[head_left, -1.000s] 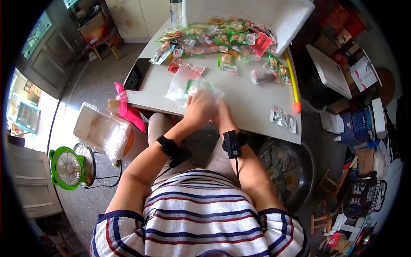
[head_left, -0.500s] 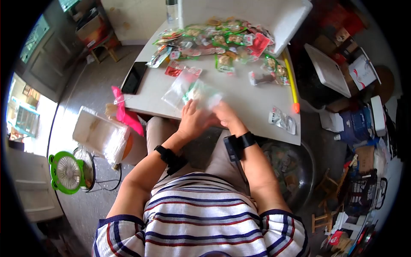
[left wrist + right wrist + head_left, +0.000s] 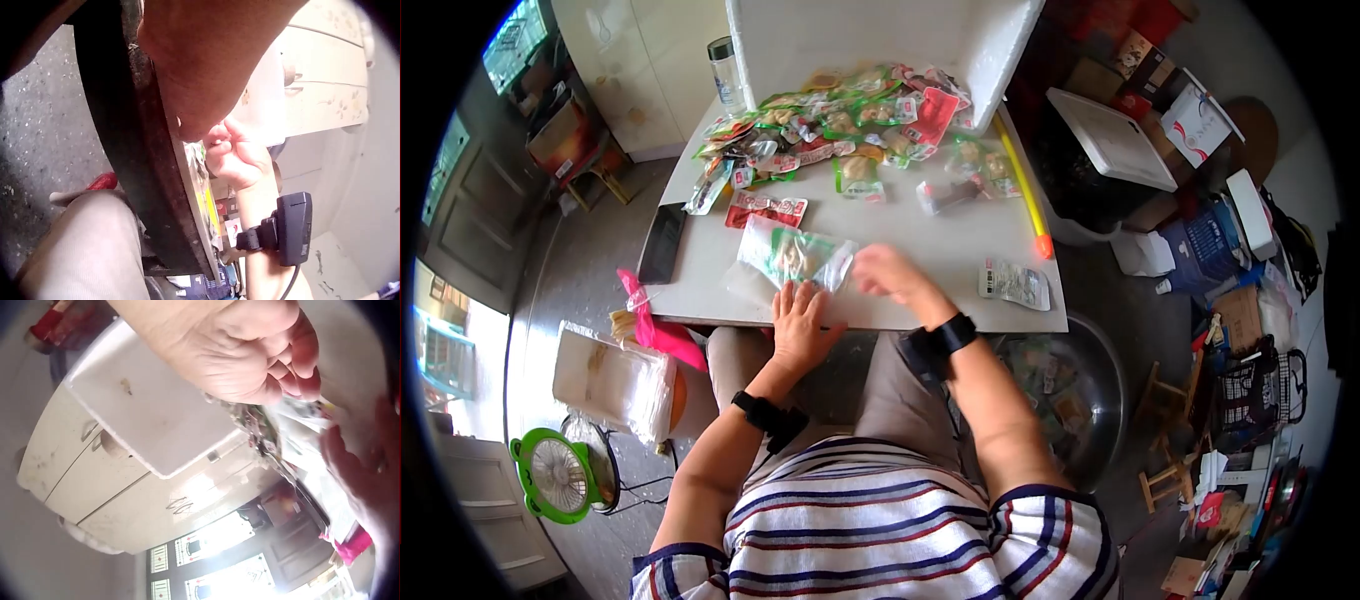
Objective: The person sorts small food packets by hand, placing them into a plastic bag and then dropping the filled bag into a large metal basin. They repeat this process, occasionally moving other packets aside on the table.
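Observation:
A clear plastic bag with a green-edged snack packet inside lies near the table's front edge. My left hand rests its outstretched fingers on the bag's near side. Just right of the bag, my right hand is raised above the table. Its fingers bend loosely in the right wrist view, and no object shows in that hand. Behind the bag lies a red packet. In the left wrist view, my left hand's fingers are hidden.
Several snack packets are heaped at the back before a white foam box. A black phone lies left, a silver packet right, and a yellow tube along the right edge. A metal basin stands below.
My hands have parted: both were together over the bag, and the right has drawn off to its right. The left fingers have flattened onto the bag. The head view has shifted.

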Action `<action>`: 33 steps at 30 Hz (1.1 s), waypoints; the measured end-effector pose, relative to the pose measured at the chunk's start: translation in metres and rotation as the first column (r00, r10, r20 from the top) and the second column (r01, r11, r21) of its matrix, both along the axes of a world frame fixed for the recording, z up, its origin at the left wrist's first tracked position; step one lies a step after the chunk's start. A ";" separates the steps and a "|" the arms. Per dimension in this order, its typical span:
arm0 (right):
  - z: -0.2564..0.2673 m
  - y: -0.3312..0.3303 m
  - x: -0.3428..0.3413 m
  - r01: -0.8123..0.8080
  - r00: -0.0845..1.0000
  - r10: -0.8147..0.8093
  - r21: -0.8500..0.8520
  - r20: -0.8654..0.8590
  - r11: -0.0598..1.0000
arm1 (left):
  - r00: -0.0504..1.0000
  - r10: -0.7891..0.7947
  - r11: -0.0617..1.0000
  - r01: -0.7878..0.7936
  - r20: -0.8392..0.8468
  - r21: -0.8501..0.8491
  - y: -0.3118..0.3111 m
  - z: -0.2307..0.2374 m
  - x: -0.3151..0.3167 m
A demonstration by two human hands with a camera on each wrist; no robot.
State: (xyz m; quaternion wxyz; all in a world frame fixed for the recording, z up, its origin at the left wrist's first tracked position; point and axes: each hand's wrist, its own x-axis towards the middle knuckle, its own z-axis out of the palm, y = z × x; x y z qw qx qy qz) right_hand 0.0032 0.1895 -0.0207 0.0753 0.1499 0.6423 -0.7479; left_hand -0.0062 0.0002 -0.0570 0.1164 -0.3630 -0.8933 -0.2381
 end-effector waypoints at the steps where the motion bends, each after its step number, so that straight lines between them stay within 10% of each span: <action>1: -0.001 0.022 -0.003 0.053 0.998 -0.052 0.030 -0.034 0.998 | 1.000 0.004 0.999 -0.004 -0.017 -0.045 0.001 -0.003 0.000; 5: -0.027 0.140 -0.033 0.455 0.884 -0.332 0.442 -0.330 0.773 | 0.998 0.004 0.997 -0.008 -0.064 -0.073 0.003 -0.001 0.003; 6: -0.019 0.150 -0.035 0.626 0.780 -0.338 0.651 -0.527 0.429 | 0.997 0.006 0.997 -0.011 -0.070 -0.070 0.003 0.000 0.004; 7: -0.019 0.169 -0.040 0.678 0.731 -0.385 0.661 -0.563 0.321 | 0.997 0.008 0.998 -0.013 -0.078 -0.068 0.003 0.000 0.004; 10: -0.018 0.206 -0.053 0.487 0.794 -0.486 0.861 -0.364 0.150 | 0.997 0.006 0.998 -0.011 -0.082 -0.059 0.004 -0.001 0.003; 17: -0.037 0.214 -0.082 -0.010 0.906 -0.402 0.956 0.132 0.293 | 0.998 0.007 0.997 -0.012 -0.070 -0.074 0.003 0.000 0.003; 24: -0.020 0.201 -0.093 -0.391 0.913 0.088 0.796 0.398 0.462 | 1.000 0.000 0.996 -0.002 -0.029 -0.087 0.004 0.005 0.004; 27: 0.011 0.178 -0.064 0.173 0.932 -0.350 0.962 -0.090 0.212 | 0.999 -0.004 0.997 0.001 -0.033 -0.074 0.003 0.004 0.003; 33: -0.016 0.181 -0.053 0.168 0.946 -0.221 0.940 -0.239 -0.296 | 1.000 -0.015 0.998 0.013 -0.021 -0.068 0.001 0.007 0.004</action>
